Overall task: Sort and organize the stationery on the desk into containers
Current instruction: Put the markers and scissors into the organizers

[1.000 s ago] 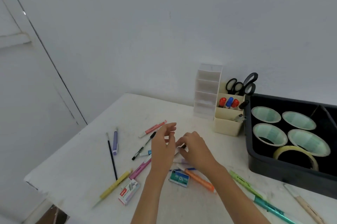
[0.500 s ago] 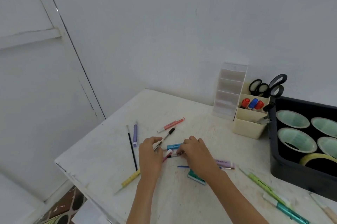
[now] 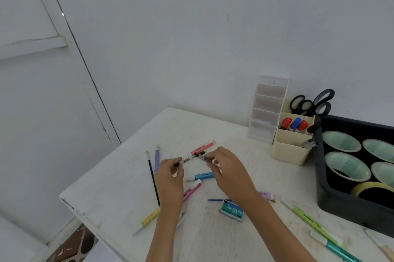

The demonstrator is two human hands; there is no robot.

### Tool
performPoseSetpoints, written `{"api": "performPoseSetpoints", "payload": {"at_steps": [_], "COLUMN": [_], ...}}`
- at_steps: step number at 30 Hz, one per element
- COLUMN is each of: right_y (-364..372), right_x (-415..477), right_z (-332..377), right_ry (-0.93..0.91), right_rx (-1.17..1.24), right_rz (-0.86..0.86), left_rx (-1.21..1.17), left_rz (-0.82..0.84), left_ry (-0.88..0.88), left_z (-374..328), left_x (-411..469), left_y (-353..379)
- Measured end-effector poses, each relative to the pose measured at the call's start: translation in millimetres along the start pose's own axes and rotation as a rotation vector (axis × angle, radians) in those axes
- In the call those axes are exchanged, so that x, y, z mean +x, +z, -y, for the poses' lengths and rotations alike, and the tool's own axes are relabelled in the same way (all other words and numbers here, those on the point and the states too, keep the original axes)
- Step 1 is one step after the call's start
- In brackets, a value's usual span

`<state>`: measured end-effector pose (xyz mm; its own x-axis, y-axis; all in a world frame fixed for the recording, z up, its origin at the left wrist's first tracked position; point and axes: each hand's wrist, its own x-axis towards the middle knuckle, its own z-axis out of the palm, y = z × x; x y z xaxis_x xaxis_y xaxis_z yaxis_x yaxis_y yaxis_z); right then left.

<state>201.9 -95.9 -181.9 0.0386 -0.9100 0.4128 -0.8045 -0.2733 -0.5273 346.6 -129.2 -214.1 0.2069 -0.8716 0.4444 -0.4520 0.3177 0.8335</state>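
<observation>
Black-and-white pen (image 3: 188, 158) lies slanted, one end pinched by the left hand (image 3: 169, 178), the other at the fingertips of the right hand (image 3: 228, 172). Loose on the desk: pink highlighter (image 3: 202, 148) just behind it, blue highlighter (image 3: 203, 176) in front, purple pen (image 3: 157, 159) to the left, teal staple box (image 3: 232, 210) nearer. At right, the cream organizer (image 3: 290, 151) holds upright markers (image 3: 295, 123) and scissors (image 3: 311, 104); the black bin (image 3: 341, 204) holds tape rolls (image 3: 347, 165).

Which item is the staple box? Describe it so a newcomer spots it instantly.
Start at the white desk, then the black bin of tape rolls on its right side. Left of that bin, nearer the camera than the right hand, lies the staple box. It is a small teal block printed No.10 in white, while the pens and highlighters around it are long and thin.
</observation>
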Motion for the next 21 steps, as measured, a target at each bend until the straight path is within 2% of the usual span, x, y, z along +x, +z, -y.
{"api": "performPoseSetpoints", "payload": {"at_steps": [3, 14, 18, 21], "right_y": [-23, -139, -160, -162], "right_x": [0, -10, -18, -23], "right_z": [3, -31, -55, -75], "right_ry": [0.075, 0.232, 0.297, 0.323], "right_rx": [0.137, 0.254, 0.278, 0.218], "right_rz": [-0.221, -0.783, -0.917, -0.919], "left_rx": [-0.138, -0.434, -0.447, -0.444], "left_rz": [0.048, 0.312, 0.385, 0.432], "left_ry": [0.015, 0.161, 0.218, 0.257], "left_z": [-35, -136, -154, -162], "left_x": [13, 13, 4, -1], "left_y": [-3, 65, 99, 122]}}
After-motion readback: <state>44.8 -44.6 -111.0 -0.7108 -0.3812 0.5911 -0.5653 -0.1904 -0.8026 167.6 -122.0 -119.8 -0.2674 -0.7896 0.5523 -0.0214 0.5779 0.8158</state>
